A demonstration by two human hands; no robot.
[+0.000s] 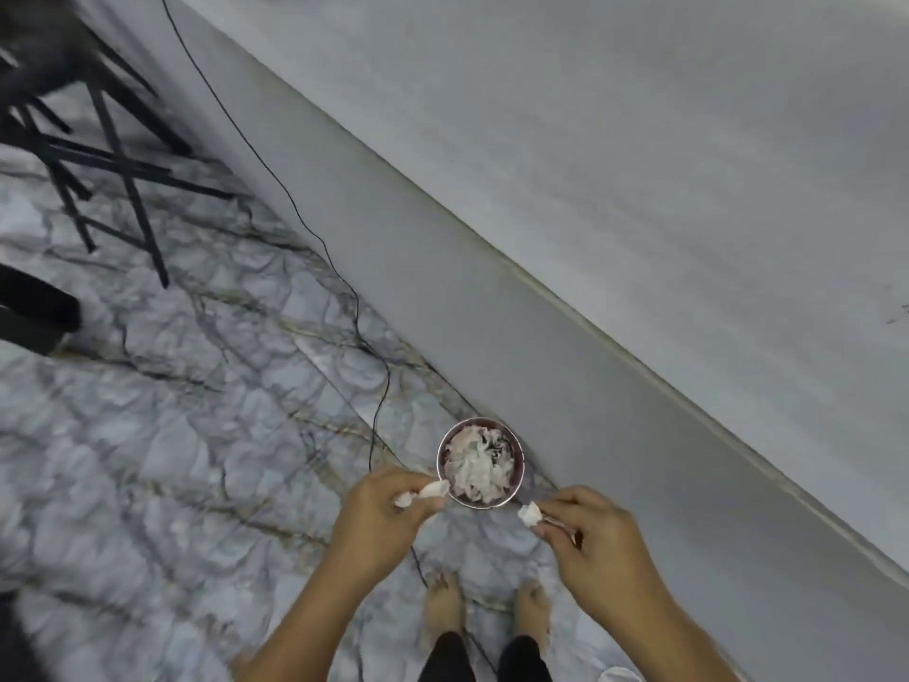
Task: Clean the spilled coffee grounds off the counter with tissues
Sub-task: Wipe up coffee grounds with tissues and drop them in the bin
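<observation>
Bin (511,489): round, on the floor (196,435) at 6 o'clock, against the counter base; full of crumpled tissues (474,467).
Left hand (381,516): pinches left wad (433,490) at the bin's 8 o'clock.
Right hand (597,548): pinches right wad (530,513) at the bin's 4 o'clock.
Counter (639,140): 2 o'clock; dark specks (897,315) at 3 o'clock.

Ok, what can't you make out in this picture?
Head view:
Cut off by the right edge: dark specks, perhaps grounds, on the counter.
Hidden under crumpled tissues: the bin interior.
Blurred: chair legs.
Partly covered by fingers: the tissue scrap in left hand, another in right hand.
</observation>
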